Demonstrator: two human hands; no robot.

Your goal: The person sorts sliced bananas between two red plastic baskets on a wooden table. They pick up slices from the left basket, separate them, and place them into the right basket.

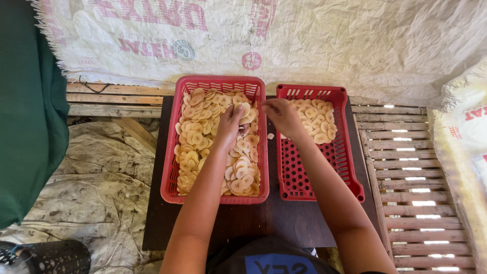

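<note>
Our left hand [231, 122] rests loosely curled on the banana chips [203, 137] heaped in the larger red basket [170, 167]; our right hand [281, 114] pinches a few over the smaller basket [304, 177] (half filled). We'd best lift small, gentle pinches, since thin chips likely snap.

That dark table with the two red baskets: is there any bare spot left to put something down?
Yes. The table is bare along its near edge, in front of both baskets. The right basket has an empty near half; its chips sit at the far end. The left basket is full. The gap between the baskets is narrow, with the left hand and right hand above.
</note>
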